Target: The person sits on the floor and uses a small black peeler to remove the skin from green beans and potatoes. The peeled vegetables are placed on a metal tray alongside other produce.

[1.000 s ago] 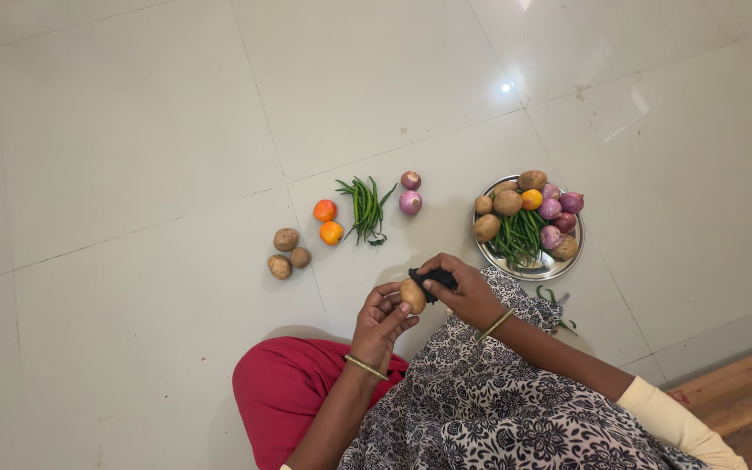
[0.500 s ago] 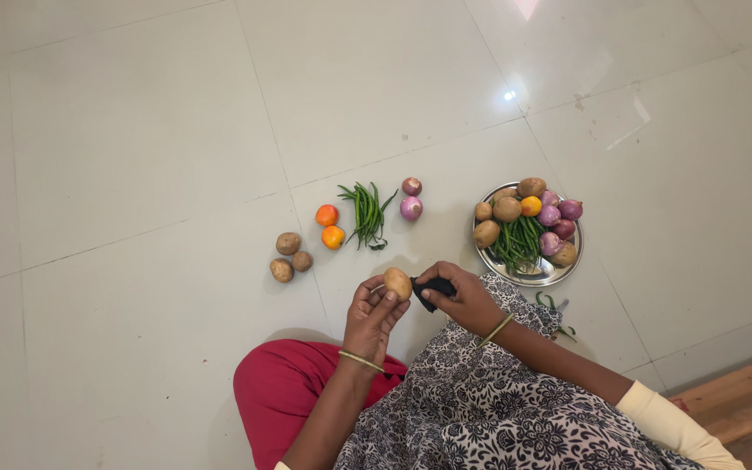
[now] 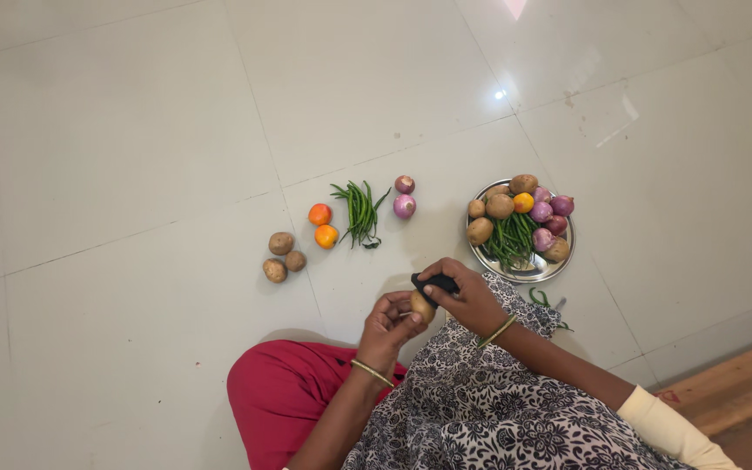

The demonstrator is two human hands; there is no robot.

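Observation:
I sit on a tiled floor. My left hand (image 3: 389,326) holds a small brown potato (image 3: 421,306) by its lower end. My right hand (image 3: 467,296) grips a black cloth (image 3: 433,283) and presses it against the top of that potato. Both hands are close together above my lap, just in front of a round steel plate (image 3: 565,253) heaped with potatoes, purple onions, an orange tomato and green chillies.
On the floor lie three potatoes (image 3: 280,256), two orange tomatoes (image 3: 323,224), a bunch of green chillies (image 3: 359,211) and two purple onions (image 3: 405,197). A few loose chillies (image 3: 540,298) lie beside my patterned dress. A wooden edge (image 3: 733,392) shows at lower right.
Half a second ago the potato was held up apart from the cloth. Now my left hand has brought it back against the black cloth in my right hand.

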